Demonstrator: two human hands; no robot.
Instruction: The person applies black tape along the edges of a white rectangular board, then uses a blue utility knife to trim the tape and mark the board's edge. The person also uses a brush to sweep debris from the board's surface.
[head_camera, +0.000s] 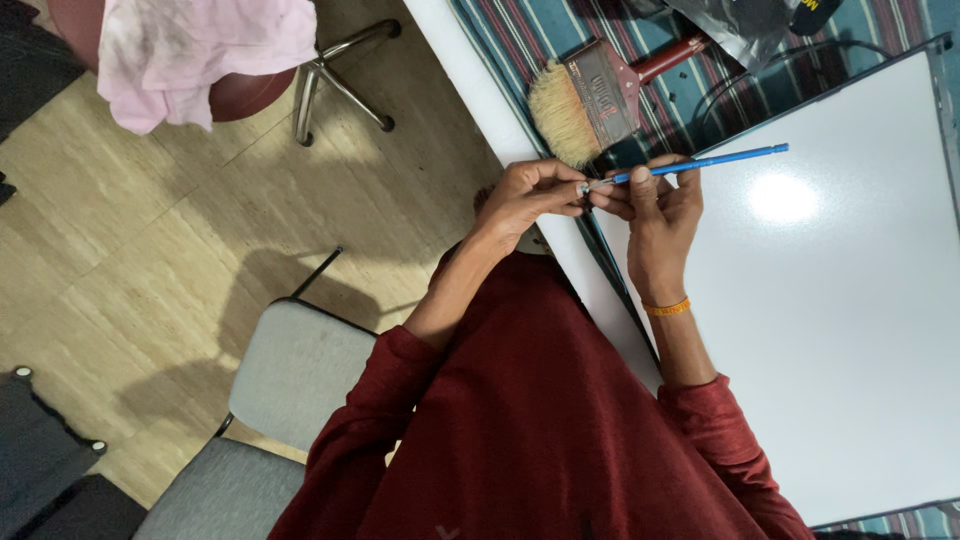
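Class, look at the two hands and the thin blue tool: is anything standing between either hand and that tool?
Nothing visible. The right hand already grips the blue tool along its shaft, and the left hand pinches its metal tip. The wide paintbrush lies apart, beyond the hands.

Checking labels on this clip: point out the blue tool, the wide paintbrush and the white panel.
Blue tool (715, 160), head view, middle of its blue shaft.
Paintbrush (562, 118), head view, its pale bristles.
White panel (840, 330), head view, bare part of its surface.

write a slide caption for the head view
Both hands, left hand and right hand, hold a thin blue brush beside a wide paintbrush.
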